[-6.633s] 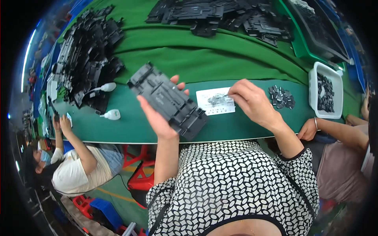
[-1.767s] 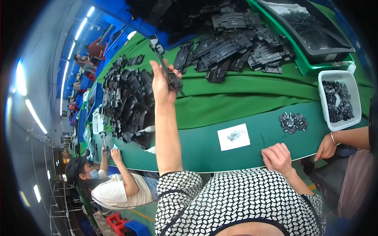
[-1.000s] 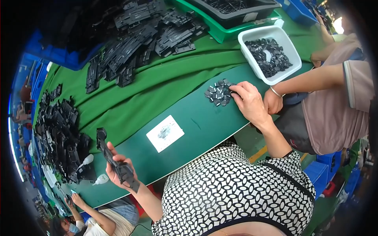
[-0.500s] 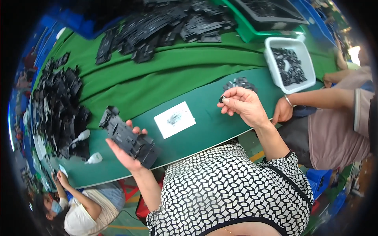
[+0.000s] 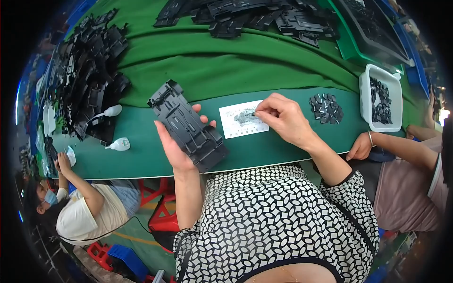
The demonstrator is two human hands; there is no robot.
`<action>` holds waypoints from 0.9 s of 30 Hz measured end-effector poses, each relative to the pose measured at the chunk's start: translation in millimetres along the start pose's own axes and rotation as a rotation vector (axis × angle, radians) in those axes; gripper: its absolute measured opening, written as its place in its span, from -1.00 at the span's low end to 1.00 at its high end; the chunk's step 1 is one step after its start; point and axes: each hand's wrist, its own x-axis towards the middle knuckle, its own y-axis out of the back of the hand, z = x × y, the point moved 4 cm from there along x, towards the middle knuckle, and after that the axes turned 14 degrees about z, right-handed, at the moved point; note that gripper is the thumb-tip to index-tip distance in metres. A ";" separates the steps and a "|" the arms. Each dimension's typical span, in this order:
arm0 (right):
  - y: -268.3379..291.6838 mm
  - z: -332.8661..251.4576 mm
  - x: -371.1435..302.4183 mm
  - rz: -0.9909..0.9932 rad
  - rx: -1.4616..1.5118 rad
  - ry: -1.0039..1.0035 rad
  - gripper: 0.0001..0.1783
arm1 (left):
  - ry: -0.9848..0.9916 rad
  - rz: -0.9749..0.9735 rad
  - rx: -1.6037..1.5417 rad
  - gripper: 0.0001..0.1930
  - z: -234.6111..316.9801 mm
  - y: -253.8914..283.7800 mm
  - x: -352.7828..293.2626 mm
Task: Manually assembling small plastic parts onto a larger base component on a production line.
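Note:
My left hand (image 5: 178, 154) is closed around a long black plastic chassis part (image 5: 185, 125), tilted, with its moulded recesses facing up. My right hand (image 5: 288, 123) pinches a small black plastic piece (image 5: 254, 113) between thumb and fingertips. That piece is at the white card (image 5: 230, 131), over the card's grey smeared patch; whether it touches the card I cannot tell. To the right of this hand lies a loose pile of small black pieces (image 5: 326, 109) on the green table.
Black plastic parts are heaped at the left (image 5: 89, 80) and far side (image 5: 236, 19). Two small white bottles (image 5: 120, 144) lie near the left heap. A white bin (image 5: 365, 106) of black pieces stands right, beside a co-worker's hand (image 5: 361, 146). Another person (image 5: 89, 207) sits at the left.
My right hand has brought the small piece down to the white card. The chassis part in my left hand is held more upright in view. The view itself has shifted and turned.

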 end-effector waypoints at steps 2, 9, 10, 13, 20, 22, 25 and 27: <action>-9.7 -4.6 0.7 0.029 -0.039 0.142 -0.90 | -0.003 0.013 0.009 -0.22 0.2 -0.4 2.5; -15.8 -4.9 2.3 0.180 -0.282 0.485 -0.95 | -0.066 0.003 0.083 -0.26 1.1 -5.4 -1.1; -15.5 -6.3 3.0 0.172 -0.261 0.475 -0.95 | -0.066 0.003 0.081 -0.26 1.5 -4.9 -0.1; -19.6 -11.8 2.2 0.158 -0.243 0.521 -0.94 | -0.033 -0.026 0.026 -0.22 1.3 -5.1 2.7; -14.7 -10.6 -8.3 0.026 -0.295 0.700 -0.85 | -0.026 -0.032 0.025 -0.20 1.0 -5.8 2.8; -14.2 -13.0 -6.9 0.044 -0.297 0.725 -0.84 | -0.022 -0.029 0.030 -0.20 0.7 -6.5 2.8; -18.0 -19.4 -6.3 0.067 -0.284 0.772 -0.83 | -0.014 -0.050 0.043 -0.25 -0.6 -8.7 2.4; -18.9 -21.6 -7.8 0.077 -0.269 0.796 -0.83 | -0.032 0.020 0.074 -0.24 0.0 -5.9 3.3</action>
